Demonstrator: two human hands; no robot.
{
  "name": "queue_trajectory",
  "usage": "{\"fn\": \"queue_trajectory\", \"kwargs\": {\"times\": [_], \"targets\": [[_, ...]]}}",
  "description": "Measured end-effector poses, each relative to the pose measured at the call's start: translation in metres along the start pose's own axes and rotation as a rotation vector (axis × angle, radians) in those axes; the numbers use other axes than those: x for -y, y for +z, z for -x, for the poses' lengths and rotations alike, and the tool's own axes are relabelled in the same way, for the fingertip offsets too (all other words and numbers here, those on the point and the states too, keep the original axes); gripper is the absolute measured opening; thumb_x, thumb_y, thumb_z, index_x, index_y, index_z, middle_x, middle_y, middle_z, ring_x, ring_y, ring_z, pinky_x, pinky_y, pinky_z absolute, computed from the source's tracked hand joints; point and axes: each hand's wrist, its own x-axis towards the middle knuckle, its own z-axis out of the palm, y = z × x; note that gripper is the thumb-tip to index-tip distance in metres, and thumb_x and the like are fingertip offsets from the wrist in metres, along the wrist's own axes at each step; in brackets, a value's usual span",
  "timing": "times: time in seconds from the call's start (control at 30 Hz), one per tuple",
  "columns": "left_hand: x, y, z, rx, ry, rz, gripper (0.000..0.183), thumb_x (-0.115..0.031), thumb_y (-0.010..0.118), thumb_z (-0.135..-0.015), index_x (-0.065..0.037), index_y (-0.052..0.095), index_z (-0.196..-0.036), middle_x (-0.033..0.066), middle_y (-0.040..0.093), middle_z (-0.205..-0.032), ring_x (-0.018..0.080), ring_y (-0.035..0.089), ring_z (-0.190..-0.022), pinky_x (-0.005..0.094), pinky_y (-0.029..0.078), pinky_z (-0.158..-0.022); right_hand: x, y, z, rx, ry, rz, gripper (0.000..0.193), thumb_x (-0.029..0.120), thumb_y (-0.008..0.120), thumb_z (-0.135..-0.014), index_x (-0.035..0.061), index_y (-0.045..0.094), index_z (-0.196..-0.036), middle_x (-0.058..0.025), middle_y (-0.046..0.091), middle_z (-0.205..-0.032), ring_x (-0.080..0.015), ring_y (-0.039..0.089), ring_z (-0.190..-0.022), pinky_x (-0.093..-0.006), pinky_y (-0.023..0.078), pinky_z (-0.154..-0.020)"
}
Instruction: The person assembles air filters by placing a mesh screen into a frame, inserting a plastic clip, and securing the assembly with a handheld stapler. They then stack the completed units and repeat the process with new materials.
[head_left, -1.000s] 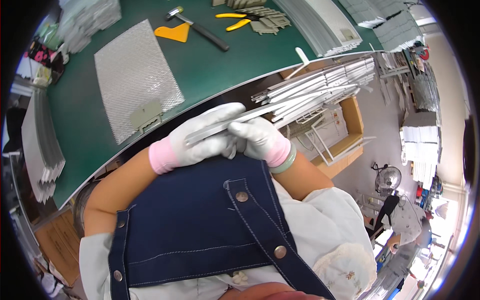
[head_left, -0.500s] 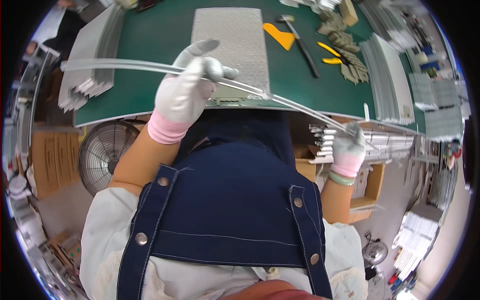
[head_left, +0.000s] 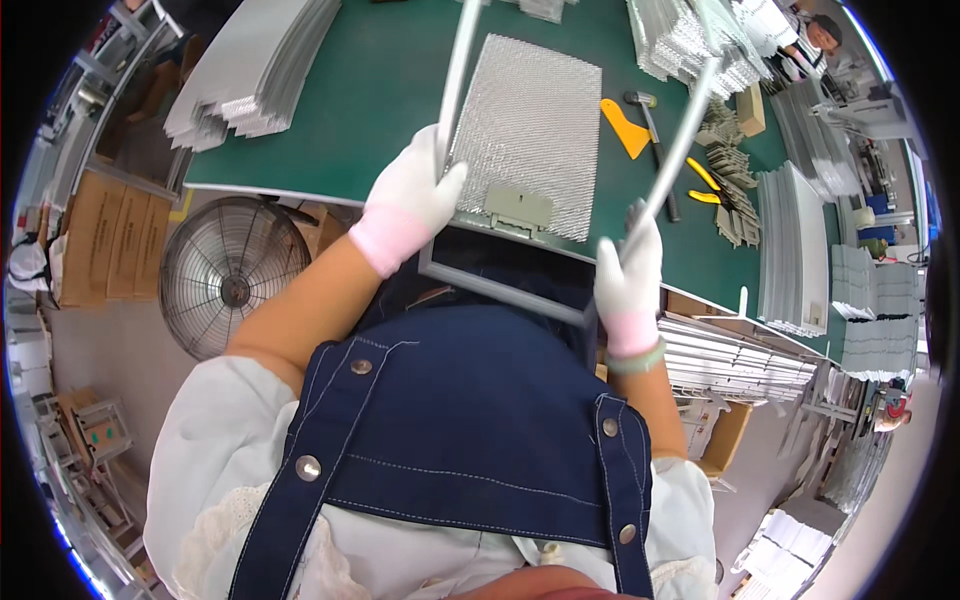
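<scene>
A silvery metal strip bent into a three-sided frame (head_left: pixel 505 290) is in my hands, its crossbar close to my body and its two arms pointing away over the table. My left hand (head_left: pixel 412 195), in a white glove with a pink cuff, is closed round the left arm. The right arm rests in my right hand (head_left: pixel 628 275), also gloved, with the thumb raised and the fingers partly hidden behind the metal. Between the arms lies a grey metal mesh panel (head_left: pixel 530 130) on the green tabletop. A grey-green plastic clip piece (head_left: pixel 519 208) sits at the panel's near edge.
Right of the panel lie a yellow scraper (head_left: pixel 626 130), a hammer (head_left: pixel 655 150), yellow-handled pliers (head_left: pixel 705 185) and a pile of grey-green clips (head_left: pixel 735 200). Metal panels are stacked at left (head_left: pixel 255 75) and right (head_left: pixel 795 240). A floor fan (head_left: pixel 235 275) stands below left.
The strip was stretched out almost straight across me; now it shows as a three-sided frame. My right hand has come inward and up from the far right. The whole view has shifted.
</scene>
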Motion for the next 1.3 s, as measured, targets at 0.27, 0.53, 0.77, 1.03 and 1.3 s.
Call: {"fn": "queue_trajectory", "kwargs": {"times": [0.27, 0.53, 0.77, 1.03, 1.3], "targets": [[0.034, -0.015, 0.008, 0.279, -0.415, -0.132, 0.043, -0.037, 0.058, -0.091, 0.004, 0.055, -0.102, 0.0248, 0.067, -0.087, 0.0426, 0.065, -0.086, 0.0474, 0.051, -0.081, -0.042, 0.034, -0.015, 0.134, 0.405, -0.189, 0.043, 0.010, 0.062, -0.090, -0.0056, 0.051, -0.128, -0.0086, 0.063, -0.091, -0.0168, 0.062, -0.075, -0.0293, 0.051, -0.070], [0.029, -0.031, 0.064, 0.533, -0.683, 0.347, 0.039, -0.035, 0.061, -0.094, 0.004, 0.064, -0.095, 0.0104, 0.066, -0.079, 0.0164, 0.063, -0.072, 0.0323, 0.052, -0.070, -0.012, 0.035, 0.045, 0.144, 0.657, -0.540, 0.060, 0.011, 0.067, -0.090, -0.0050, 0.036, -0.139, -0.0053, 0.060, -0.086, -0.0087, 0.058, -0.061, -0.0220, 0.047, -0.050], [0.038, -0.023, 0.073, 0.480, -0.925, 0.945, 0.036, -0.031, 0.063, -0.094, 0.004, 0.061, -0.103, 0.0122, 0.068, -0.087, 0.0152, 0.063, -0.073, 0.0290, 0.052, -0.072, -0.025, 0.038, 0.040, 0.018, 0.715, -1.056, 0.036, -0.002, 0.061, -0.091, -0.0030, 0.045, -0.123, -0.0072, 0.056, -0.086, -0.0121, 0.055, -0.067, -0.0219, 0.045, -0.055], [0.049, -0.033, 0.082, 0.523, -0.888, 0.823, 0.034, -0.031, 0.063, -0.094, 0.001, 0.062, -0.104, 0.0067, 0.066, -0.091, 0.0126, 0.062, -0.082, 0.0267, 0.050, -0.079, -0.019, 0.027, 0.045, 0.085, 0.764, -0.899, 0.037, 0.010, 0.064, -0.094, -0.0029, 0.047, -0.125, -0.0041, 0.058, -0.088, -0.0104, 0.058, -0.071, -0.0231, 0.050, -0.059], [0.045, -0.038, 0.075, 0.647, -0.806, 0.691, 0.029, -0.028, 0.062, -0.095, -0.001, 0.061, -0.104, 0.0052, 0.063, -0.094, 0.0118, 0.059, -0.087, 0.0271, 0.048, -0.082, -0.019, 0.028, 0.057, 0.236, 0.958, -0.816, 0.024, 0.019, 0.067, -0.093, 0.0010, 0.057, -0.106, -0.0009, 0.057, -0.084, -0.0095, 0.055, -0.073, -0.0255, 0.050, -0.068]]}}
